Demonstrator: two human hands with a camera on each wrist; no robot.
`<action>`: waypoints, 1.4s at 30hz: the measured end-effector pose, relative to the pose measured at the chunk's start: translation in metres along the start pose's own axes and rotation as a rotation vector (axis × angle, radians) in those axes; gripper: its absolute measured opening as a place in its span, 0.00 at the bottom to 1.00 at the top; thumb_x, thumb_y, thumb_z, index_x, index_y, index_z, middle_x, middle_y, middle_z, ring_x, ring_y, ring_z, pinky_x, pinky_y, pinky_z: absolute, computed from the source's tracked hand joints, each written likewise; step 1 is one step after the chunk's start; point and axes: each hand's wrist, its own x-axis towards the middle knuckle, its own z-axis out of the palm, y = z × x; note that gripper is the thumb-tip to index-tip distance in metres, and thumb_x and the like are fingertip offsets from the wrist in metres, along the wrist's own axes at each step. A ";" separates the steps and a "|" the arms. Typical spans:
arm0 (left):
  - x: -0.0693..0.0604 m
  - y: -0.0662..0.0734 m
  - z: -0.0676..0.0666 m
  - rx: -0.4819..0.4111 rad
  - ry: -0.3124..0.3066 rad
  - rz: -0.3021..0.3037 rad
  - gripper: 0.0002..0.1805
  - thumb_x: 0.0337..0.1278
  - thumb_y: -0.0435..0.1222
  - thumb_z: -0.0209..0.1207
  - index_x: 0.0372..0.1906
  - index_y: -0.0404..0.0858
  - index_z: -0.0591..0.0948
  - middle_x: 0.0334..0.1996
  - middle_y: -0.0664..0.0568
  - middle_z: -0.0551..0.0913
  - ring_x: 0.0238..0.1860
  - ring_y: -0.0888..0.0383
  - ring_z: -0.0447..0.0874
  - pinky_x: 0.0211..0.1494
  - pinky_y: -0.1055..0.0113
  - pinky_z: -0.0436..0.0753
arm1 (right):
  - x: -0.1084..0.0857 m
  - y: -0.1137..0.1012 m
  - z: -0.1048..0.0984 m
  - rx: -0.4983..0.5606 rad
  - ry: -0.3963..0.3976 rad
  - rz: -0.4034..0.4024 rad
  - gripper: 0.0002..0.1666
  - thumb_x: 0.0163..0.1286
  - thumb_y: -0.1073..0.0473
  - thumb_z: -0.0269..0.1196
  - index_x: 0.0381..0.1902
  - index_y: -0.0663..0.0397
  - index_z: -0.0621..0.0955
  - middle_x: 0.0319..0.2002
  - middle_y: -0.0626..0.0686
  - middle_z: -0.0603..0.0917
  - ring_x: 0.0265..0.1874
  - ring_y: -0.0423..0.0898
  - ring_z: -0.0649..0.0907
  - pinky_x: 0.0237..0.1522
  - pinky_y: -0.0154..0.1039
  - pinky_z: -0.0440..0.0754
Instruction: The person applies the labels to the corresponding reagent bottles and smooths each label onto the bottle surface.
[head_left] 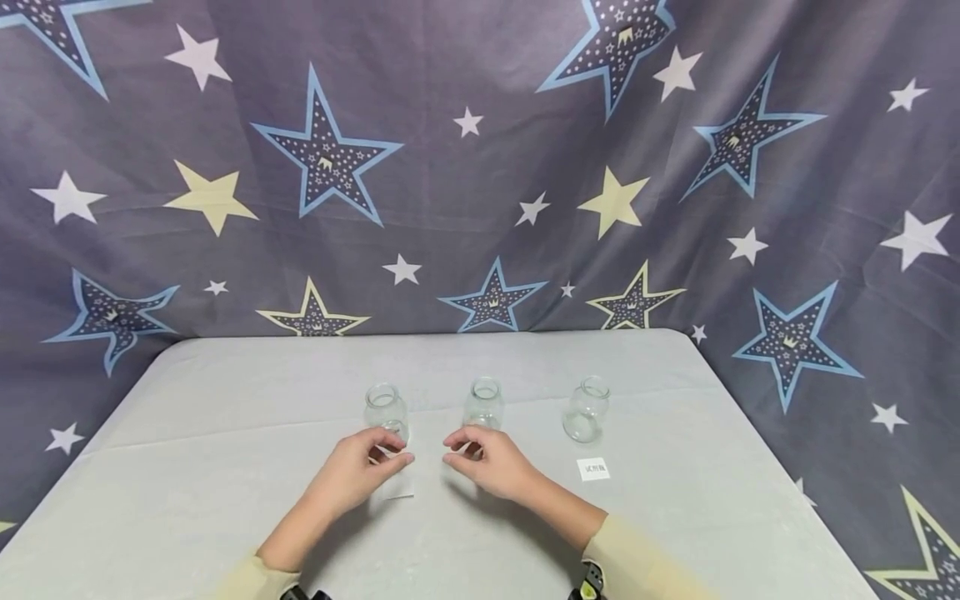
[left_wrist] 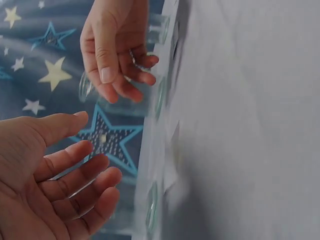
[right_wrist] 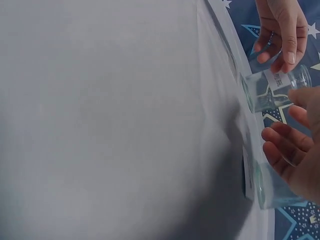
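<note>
Three clear glass jars stand upright in a row: the left jar (head_left: 385,406), the middle jar (head_left: 485,402) and the right jar (head_left: 587,410). My left hand (head_left: 360,471) hovers in front of the left jar, its fingers loosely bent and nothing between them. Just before the middle jar is my right hand (head_left: 491,462), thumb and fingers apart, also holding nothing. In the right wrist view a white label (right_wrist: 277,79) with dark writing shows on the left jar (right_wrist: 260,95). A white card (head_left: 400,490) lies partly hidden below my left hand.
Another white card (head_left: 593,469) with dark handwriting lies in front of the right jar. The jars and cards are on a table with a pale cloth (head_left: 225,450). Behind and beside it hangs a grey curtain (head_left: 450,192) printed with stars.
</note>
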 end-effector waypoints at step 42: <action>0.024 0.034 0.087 0.189 -0.270 0.198 0.16 0.37 0.38 0.71 0.35 0.37 0.82 0.30 0.54 0.76 0.31 0.62 0.72 0.38 0.67 0.74 | -0.032 0.030 -0.044 -0.463 -0.158 -0.033 0.19 0.52 0.51 0.70 0.42 0.51 0.83 0.37 0.46 0.77 0.32 0.37 0.72 0.36 0.30 0.72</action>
